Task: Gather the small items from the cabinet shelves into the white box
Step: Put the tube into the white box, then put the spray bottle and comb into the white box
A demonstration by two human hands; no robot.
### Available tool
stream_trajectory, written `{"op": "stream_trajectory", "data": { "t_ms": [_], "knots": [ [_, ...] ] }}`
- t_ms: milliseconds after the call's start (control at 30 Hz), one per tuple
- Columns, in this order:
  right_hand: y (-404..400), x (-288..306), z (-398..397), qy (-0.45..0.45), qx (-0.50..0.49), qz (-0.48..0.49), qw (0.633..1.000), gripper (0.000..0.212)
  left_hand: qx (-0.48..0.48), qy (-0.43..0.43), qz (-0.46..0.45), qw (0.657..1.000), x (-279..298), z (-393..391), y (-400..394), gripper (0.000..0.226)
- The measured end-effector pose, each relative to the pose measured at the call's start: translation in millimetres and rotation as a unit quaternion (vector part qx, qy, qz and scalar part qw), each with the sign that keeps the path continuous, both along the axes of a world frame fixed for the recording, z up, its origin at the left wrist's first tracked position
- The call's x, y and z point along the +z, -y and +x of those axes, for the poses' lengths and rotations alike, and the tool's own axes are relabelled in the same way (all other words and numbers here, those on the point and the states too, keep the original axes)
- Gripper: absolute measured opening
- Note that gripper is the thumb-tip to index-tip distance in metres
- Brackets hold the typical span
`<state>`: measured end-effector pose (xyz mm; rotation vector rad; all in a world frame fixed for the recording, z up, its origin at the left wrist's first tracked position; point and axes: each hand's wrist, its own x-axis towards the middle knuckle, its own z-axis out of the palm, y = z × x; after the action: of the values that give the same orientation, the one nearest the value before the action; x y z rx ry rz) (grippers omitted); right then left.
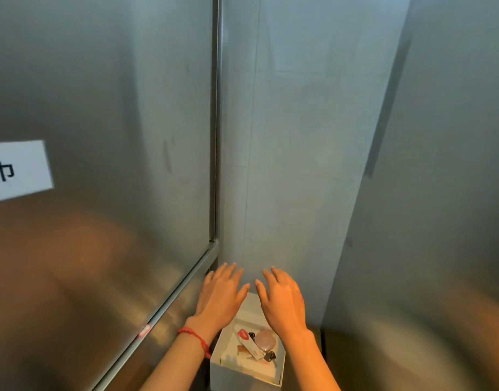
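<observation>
The white box sits lowest in view, at the foot of the steel cabinet; inside it lie a pink round item, a red-and-white card and a small dark piece — both hands hover over the box's far end; left hand and right hand released, fingers spread, grasping nothing.

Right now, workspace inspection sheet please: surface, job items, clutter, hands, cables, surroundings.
Surface: what the white box stands on cannot be told.
Job's things: the box is open and holds a pale pink round item, a white card with a red mark, a small black item and tan pieces.
Clutter: nothing seen.
Hands: left hand and right hand are above the box's far end, fingers spread, holding nothing. A red cord bracelet is on the left wrist.
Cables: nothing seen.
Surroundings: metal cabinet door with a white label; grey panels behind and right.
</observation>
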<state>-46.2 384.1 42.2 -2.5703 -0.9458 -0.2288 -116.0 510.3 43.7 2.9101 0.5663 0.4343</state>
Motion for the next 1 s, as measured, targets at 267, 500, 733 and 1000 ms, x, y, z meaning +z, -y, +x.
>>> {"op": "stream_trajectory", "data": {
  "t_ms": [267,500,733,1000],
  "knots": [
    [6.8,27.8,-10.6,0.025,0.05,0.017,0.998,0.051,0.053,0.015,0.014,0.998,34.1,-22.0,9.4,0.052],
    [26.5,45.0,-12.2,0.043,0.107,0.024,0.993,0.049,0.108,0.02,0.013,0.994,46.8,-39.1,35.7,0.052],
    [32.6,53.2,-36.1,0.041,0.188,0.039,0.981,0.048,0.189,0.001,0.032,0.981,51.3,-80.5,61.3,0.052],
    [33.4,61.5,-71.7,0.059,0.269,0.044,0.96,0.049,0.272,-0.012,0.036,0.961,54.5,-134.2,81.2,0.054]
  ]
}}
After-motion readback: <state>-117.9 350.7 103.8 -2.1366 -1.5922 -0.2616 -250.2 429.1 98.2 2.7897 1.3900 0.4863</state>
